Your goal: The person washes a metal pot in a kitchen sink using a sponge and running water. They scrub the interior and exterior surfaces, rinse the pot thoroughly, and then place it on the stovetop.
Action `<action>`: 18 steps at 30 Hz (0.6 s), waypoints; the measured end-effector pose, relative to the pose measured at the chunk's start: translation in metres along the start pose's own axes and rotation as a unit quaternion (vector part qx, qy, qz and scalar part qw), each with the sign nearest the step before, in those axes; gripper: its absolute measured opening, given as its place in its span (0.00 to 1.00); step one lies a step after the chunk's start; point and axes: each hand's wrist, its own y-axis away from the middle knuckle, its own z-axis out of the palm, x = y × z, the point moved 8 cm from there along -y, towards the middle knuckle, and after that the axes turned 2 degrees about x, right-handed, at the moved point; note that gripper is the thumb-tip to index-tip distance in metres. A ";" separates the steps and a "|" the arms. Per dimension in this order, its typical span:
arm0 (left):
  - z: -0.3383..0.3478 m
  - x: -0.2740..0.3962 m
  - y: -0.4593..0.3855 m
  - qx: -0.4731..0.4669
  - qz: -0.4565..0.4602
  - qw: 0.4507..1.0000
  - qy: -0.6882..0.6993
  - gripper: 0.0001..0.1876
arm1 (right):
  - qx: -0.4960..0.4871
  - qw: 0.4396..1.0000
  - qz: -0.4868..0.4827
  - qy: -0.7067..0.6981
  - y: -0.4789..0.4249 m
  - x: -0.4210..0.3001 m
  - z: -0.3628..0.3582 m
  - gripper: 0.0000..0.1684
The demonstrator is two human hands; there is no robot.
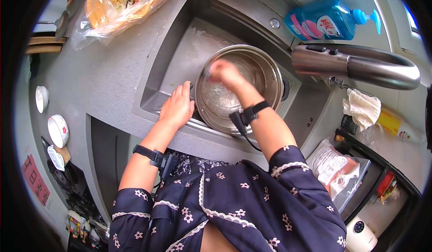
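Note:
A round stainless steel pot sits in the metal sink, with clear, bubbly water inside it. My left hand grips the pot's dark side handle at the near left. Motion blurs my right hand, which is inside the pot near its left wall. Its fingers look curled, but whether they hold a cloth or anything else cannot be made out. The pot's other black handle points to the right.
Right of the sink stand a steel faucet and a blue soap pump bottle. A cloth hangs near them. An orange basket with clear plastic is on the counter at upper left. Bowls sit farther left.

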 end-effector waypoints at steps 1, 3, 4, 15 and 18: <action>-0.001 0.000 0.000 -0.001 0.001 1.000 0.000 0.30 | 0.101 0.987 -0.007 -0.128 -0.007 -0.012 -0.026 0.05; -0.001 0.000 0.000 0.005 0.005 1.000 0.003 0.30 | 0.204 0.939 -0.067 -0.267 0.001 -0.022 -0.060 0.08; -0.001 0.000 0.000 0.008 0.007 1.000 0.006 0.31 | 0.227 0.927 -0.074 -0.290 0.003 -0.018 -0.064 0.07; -0.001 0.004 0.001 -0.008 0.004 1.000 -0.008 0.30 | 0.198 0.971 -0.134 -0.033 -0.003 -0.020 -0.018 0.13; -0.001 0.005 -0.001 -0.003 0.011 1.000 -0.011 0.30 | 0.332 0.890 -0.096 -0.298 -0.004 -0.030 -0.066 0.14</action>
